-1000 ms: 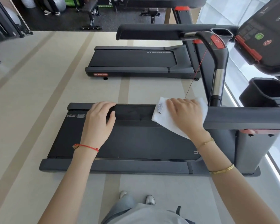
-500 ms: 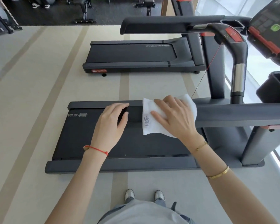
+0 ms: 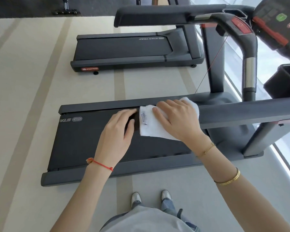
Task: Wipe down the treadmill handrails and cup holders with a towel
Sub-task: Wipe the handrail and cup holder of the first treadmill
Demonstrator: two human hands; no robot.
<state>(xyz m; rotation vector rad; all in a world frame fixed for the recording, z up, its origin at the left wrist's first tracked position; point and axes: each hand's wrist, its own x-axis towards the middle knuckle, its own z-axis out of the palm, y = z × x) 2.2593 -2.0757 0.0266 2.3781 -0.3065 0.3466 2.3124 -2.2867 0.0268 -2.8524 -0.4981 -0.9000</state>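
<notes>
White towel (image 3: 156, 127) under right hand (image 3: 178, 120)

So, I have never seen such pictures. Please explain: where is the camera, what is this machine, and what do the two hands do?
The camera sits on the person's head and looks down, so you see their own arms and shoes. The machine is a treadmill, seen from its side; its near handrail runs across the picture. The right hand presses a white towel flat onto this handrail. The left hand rests on the rail's end, beside the towel, holding nothing. A black cup holder sits at the right. A second treadmill stands behind.
</notes>
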